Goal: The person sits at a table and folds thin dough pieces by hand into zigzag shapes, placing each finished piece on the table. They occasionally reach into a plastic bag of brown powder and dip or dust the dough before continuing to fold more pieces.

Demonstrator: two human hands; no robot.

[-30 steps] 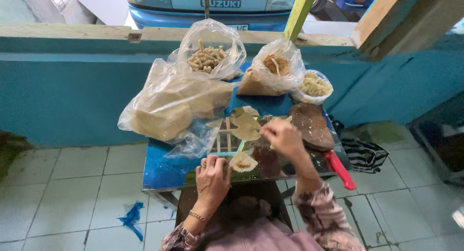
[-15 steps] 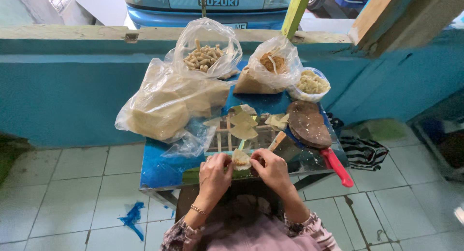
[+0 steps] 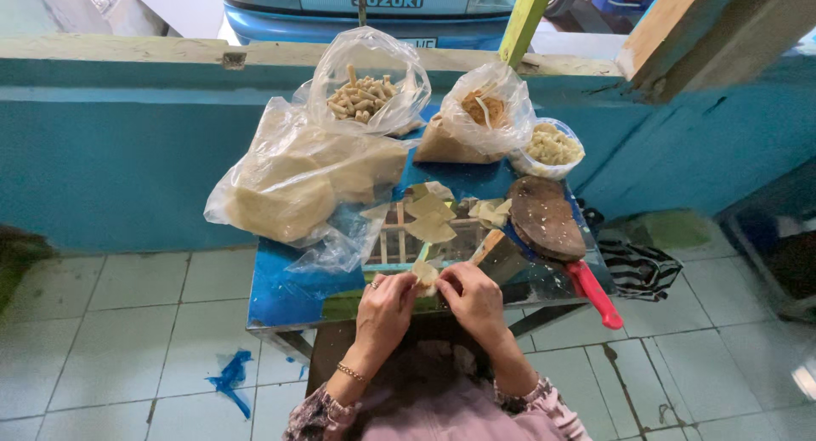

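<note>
Hands (image 3: 429,301) closer round wrapper (image 3: 424,274).

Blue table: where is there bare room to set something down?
On the blue table, the front-left corner is bare, bordered by the big plastic bag and the left hand. The back, middle and right are crowded with bags, wrappers and a pan.

Plastic bags (image 3: 367,88) of food, upper centre: four. Red-handled knife (image 3: 595,293), right of centre: one. Hands (image 3: 384,309), lower centre: two. Blue table (image 3: 280,288), centre: one.
</note>
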